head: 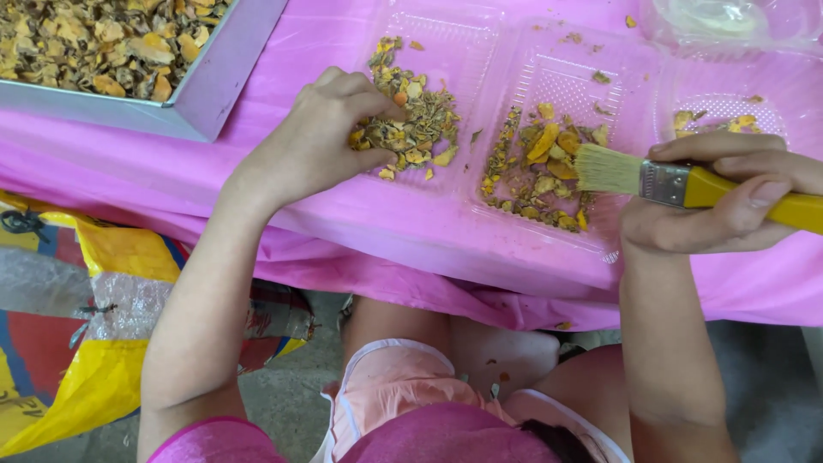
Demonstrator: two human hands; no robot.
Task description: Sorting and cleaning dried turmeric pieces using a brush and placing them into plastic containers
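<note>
left hand (321, 133) pinches yellow dried pieces (411, 129); right hand (729, 197) fingers closed around paintbrush (677, 182)

brush handle (771, 199) cut off right, metal tray (214, 81) cropped

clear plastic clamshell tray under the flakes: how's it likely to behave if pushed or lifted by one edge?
The clear tray looks thin-walled, so it probably flexes and is light. On the smooth pink cloth it likely slides easily. Loose orange flakes, under the left hand, would probably spill if it tilts.

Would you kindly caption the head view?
Left hand picks orange pieces; right hand holds a yellow brush.
</note>
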